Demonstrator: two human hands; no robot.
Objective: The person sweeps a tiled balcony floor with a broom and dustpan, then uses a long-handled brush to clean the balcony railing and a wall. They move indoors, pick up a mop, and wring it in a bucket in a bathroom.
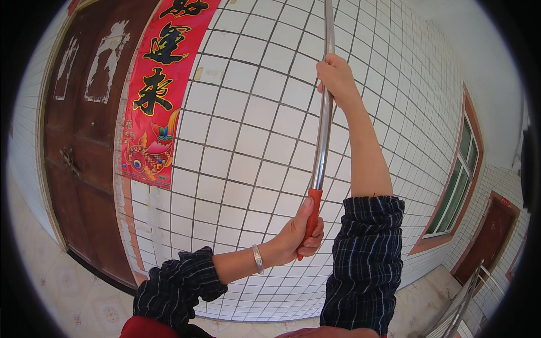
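A shiny metal pole (pixel 323 143) stands nearly upright before me, its top running out of view. My left hand (pixel 302 232) grips the red handle (pixel 314 207) at its lower end, thumb lying along it; a silver-coloured bracelet (pixel 257 258) circles that wrist. Higher up, my right hand (pixel 337 78) is closed around the bare metal, with the arm raised. What the pole's far end carries is hidden beyond the picture's top edge. Behind the pole is a wall of white tiles (pixel 247 145).
A red paper banner with black characters and a fish (pixel 154 97) hangs on the wall beside a brown door (pixel 80 169) at left. To the right are a window (pixel 454 186), a farther brown door (pixel 486 241) and a metal railing (pixel 458 308). Patterned floor tiles (pixel 95 310) lie below.
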